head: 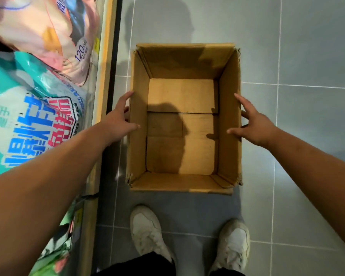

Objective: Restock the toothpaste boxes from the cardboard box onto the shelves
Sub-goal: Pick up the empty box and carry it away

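Note:
An open brown cardboard box (139, 148) stands on the grey tiled floor straight below me. Only its bare bottom shows inside; no toothpaste boxes are in view. My left hand (119, 116) is at the box's left wall with fingers spread and straight, thumb reaching over the rim. My right hand (253, 124) is at the right wall in the same way, fingers spread, thumb over the rim. Neither hand curls round anything.
A low shelf edge (106, 62) runs along the left, stacked with large plastic-wrapped packs in teal (28, 120) and pink (48, 32). My two white shoes (147, 232) stand on the tiles just before the box. Grey floor (307, 56) extends to the right.

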### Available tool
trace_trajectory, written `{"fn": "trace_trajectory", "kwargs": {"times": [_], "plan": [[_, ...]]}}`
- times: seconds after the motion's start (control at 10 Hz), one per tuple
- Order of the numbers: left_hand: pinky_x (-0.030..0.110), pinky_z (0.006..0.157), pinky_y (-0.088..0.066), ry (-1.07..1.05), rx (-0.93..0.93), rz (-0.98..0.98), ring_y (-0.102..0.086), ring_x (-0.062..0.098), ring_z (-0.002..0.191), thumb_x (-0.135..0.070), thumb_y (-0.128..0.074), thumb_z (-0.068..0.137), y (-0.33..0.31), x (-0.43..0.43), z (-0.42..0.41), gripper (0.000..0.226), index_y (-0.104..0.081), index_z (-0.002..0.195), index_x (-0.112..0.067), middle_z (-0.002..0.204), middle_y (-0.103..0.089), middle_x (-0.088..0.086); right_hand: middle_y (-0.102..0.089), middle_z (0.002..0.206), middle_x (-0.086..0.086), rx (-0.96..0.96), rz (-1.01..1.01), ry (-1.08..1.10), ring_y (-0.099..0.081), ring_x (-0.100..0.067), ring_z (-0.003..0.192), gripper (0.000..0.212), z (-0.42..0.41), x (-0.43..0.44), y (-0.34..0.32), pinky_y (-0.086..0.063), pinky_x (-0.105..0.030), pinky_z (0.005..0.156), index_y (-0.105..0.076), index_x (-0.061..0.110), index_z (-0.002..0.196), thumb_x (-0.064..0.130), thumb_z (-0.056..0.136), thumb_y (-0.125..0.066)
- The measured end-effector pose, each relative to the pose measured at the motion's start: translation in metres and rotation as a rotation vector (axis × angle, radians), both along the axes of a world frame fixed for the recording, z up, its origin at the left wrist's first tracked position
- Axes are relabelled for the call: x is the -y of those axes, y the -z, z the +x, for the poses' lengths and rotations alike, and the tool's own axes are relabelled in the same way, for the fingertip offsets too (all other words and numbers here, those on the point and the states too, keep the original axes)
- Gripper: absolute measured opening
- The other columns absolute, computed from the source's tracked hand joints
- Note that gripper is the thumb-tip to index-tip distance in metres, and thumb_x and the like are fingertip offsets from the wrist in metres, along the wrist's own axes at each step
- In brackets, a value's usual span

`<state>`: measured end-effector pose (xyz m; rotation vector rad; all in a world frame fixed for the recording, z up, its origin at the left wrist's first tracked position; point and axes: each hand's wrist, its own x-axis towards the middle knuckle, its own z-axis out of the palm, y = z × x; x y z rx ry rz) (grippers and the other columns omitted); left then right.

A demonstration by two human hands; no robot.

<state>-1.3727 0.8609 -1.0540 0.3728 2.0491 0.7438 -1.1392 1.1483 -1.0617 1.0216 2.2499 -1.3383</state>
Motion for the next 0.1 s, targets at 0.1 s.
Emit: {"fn": "trace_trajectory", "kwargs": {"times": [0.1], "plan": [[0.043, 0.097, -0.044, 0.015, -0.040, -0.032, -0.036, 0.032, 0.137, -0.013, -0.075, 0.079, -0.0512, -0.0037, -0.0035, 0.096, -0.014, 0.143, -0.051, 0.154, -0.029, 0.010, -0.030, 0.154, -0.007, 0.070, 0.119, 0.014, -0.035, -0.033, 0.137, 0.104, -0.0091, 0.0019, -0.0488, -0.038, -0.047, 0.107, -0.010, 0.044, 0.147, 0.034, 0.071, -0.081]]}}
